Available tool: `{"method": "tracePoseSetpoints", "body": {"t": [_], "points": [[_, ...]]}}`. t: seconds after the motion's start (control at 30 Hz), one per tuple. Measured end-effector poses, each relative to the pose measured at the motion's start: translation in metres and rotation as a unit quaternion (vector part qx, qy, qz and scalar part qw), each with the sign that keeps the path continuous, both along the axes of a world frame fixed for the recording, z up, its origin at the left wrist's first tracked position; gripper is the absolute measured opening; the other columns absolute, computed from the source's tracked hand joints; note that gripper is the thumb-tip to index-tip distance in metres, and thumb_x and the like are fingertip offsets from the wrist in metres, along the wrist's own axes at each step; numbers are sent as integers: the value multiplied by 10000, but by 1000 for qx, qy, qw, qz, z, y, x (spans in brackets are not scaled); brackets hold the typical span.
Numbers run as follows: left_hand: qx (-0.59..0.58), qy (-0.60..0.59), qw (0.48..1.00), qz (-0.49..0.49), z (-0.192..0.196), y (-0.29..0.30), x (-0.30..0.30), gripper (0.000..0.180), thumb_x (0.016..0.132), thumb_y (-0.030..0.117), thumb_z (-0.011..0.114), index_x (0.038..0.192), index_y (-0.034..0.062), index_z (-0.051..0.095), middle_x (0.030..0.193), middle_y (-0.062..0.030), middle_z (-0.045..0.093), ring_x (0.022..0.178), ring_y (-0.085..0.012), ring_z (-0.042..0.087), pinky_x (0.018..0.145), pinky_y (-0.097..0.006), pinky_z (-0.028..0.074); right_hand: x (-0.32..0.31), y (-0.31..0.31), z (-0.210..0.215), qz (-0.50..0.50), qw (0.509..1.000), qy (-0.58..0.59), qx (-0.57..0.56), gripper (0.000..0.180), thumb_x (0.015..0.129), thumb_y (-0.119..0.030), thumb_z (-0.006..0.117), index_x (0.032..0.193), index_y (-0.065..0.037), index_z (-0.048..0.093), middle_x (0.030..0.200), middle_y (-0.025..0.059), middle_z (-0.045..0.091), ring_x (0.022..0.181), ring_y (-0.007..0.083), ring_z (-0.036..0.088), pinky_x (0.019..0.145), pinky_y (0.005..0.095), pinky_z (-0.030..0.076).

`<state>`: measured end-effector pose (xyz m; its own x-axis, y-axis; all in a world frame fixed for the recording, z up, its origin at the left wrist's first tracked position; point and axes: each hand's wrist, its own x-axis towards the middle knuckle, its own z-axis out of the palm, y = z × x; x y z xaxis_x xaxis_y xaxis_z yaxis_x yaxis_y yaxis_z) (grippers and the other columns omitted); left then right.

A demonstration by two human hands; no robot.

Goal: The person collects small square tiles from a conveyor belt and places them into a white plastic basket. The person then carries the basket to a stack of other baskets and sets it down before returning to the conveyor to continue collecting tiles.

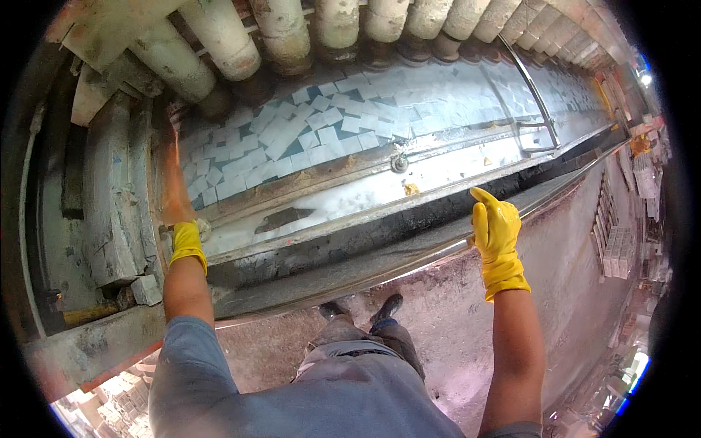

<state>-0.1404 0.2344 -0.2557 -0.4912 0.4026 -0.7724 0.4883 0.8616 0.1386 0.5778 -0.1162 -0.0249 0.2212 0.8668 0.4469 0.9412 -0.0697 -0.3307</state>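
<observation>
My left hand (188, 241), in a yellow glove, reaches to the near left corner of a long metal-sided trough. Its fingers are mostly hidden. A whitish lump (204, 230) is beside it, and an orange-brown upright panel (174, 179) stands just beyond. My right hand (497, 228), also yellow-gloved, hovers over the trough's near edge at the right. Its index finger stretches out to the left, thumb below it, and nothing shows between them. Many pale square tiles (321, 124) lie scattered and overlapping on the dark bed of the trough.
Thick grey cylinders (285, 33) line the far side. A metal bar frame (537, 102) crosses the trough at the right. Rough stone blocks (109, 197) stand at the left. Stacked pale crates (619, 252) are at the far right. My boots (387, 308) are on the dusty floor (460, 321).
</observation>
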Motion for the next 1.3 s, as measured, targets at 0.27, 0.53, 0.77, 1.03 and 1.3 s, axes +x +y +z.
{"method": "tracePoseSetpoints", "body": {"t": [0.27, 0.53, 0.77, 1.03, 1.3], "points": [[-35, 145, 964, -221, 29, -36, 1, 207, 946, 274, 634, 909, 95, 733, 865, -168, 724, 723, -387, 688, 634, -505, 543, 2, 2, -6, -6, 1000, 5, -10, 275, 979, -254, 632, 1093, -61, 790, 786, 141, 729, 690, 350, 673, 678, 445, 513], [180, 171, 931, -268, 106, -64, 87, 261, 1024, 292, 652, 1094, 56, 740, 1020, -186, 775, 839, -363, 759, 759, -470, 612, 8, 3, -12, 16, 1000, -11, 20, 283, 990, -297, 630, 1079, -84, 793, 784, 139, 730, 702, 368, 684, 668, 454, 523], [389, -454, 801, -42, 250, -173, 186, 217, 1084, 244, 623, 1092, 36, 685, 990, -199, 787, 792, -244, 784, 691, -368, 654, 20, 1, -31, 6, 998, -54, 23, 300, 1008, -319, 602, 1084, -104, 798, 822, 145, 756, 757, 378, 705, 724, 494, 536], [356, -575, 737, -10, 279, -338, 126, 328, 1106, 253, 573, 1172, -52, 677, 1021, -213, 778, 888, -310, 777, 794, -416, 647, 5, 0, -26, 16, 999, -42, -4, 402, 1086, -375, 491, 1137, -79, 757, 1050, 195, 751, 946, 433, 681, 858, 524, 521], [205, -47, 937, -277, 180, -485, 19, 232, 951, 262, 668, 1016, 73, 785, 973, -125, 802, 864, -295, 779, 738, -447, 601, -26, 6, 11, -35, 990, 85, -111, 394, 1068, -339, 549, 1276, -29, 675, 1249, 214, 687, 1135, 376, 665, 935, 468, 554]]}}
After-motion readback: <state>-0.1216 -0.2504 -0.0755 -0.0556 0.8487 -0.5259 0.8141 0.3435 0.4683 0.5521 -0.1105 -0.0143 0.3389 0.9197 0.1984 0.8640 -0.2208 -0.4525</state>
